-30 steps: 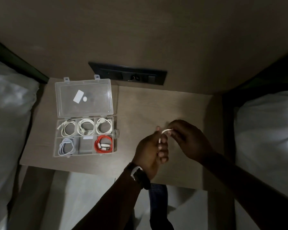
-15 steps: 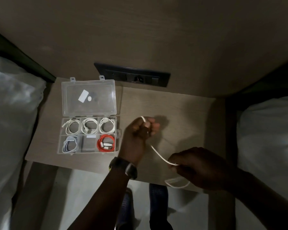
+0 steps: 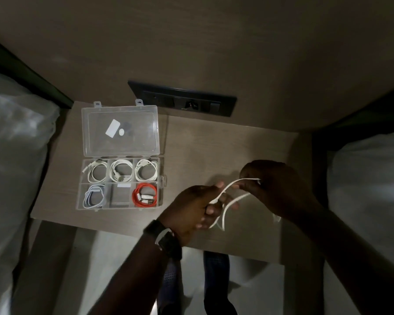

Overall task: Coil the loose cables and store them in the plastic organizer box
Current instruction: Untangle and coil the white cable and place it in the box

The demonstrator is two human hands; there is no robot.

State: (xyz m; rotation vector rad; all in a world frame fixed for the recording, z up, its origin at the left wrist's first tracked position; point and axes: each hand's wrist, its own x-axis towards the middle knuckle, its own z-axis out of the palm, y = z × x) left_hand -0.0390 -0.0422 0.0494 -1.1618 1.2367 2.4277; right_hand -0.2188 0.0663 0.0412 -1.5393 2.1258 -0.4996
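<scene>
A white cable (image 3: 231,185) is held between both hands above the near right part of a wooden table (image 3: 214,151). The left hand (image 3: 196,208) is closed around one stretch of it, with the fingers curled so that the part inside the fist is hidden; a dark watch (image 3: 166,239) is worn on that wrist. The right hand (image 3: 275,185) is pinched shut on the cable's far end, where a small plug tip just shows at the fingertips. Between the hands the cable arches upward, and a second loop hangs below the left hand; its lower run is blurred, and a pale stretch under the right wrist can barely be made out. The plastic box (image 3: 121,184) lies open on the left of the table, well apart from the hands, its clear lid (image 3: 121,130) folded back toward the far side. Three white coils (image 3: 121,170) are seen in the far row of compartments. In the near row a pale bluish coil (image 3: 93,196) lies at the left and a red coil (image 3: 145,195) at the right, while the middle compartment holds no cable. A dark socket panel (image 3: 182,101) is set in the wall beyond the table. White bedding (image 3: 14,155) is cut off at both side edges, and the scene is dim throughout.
</scene>
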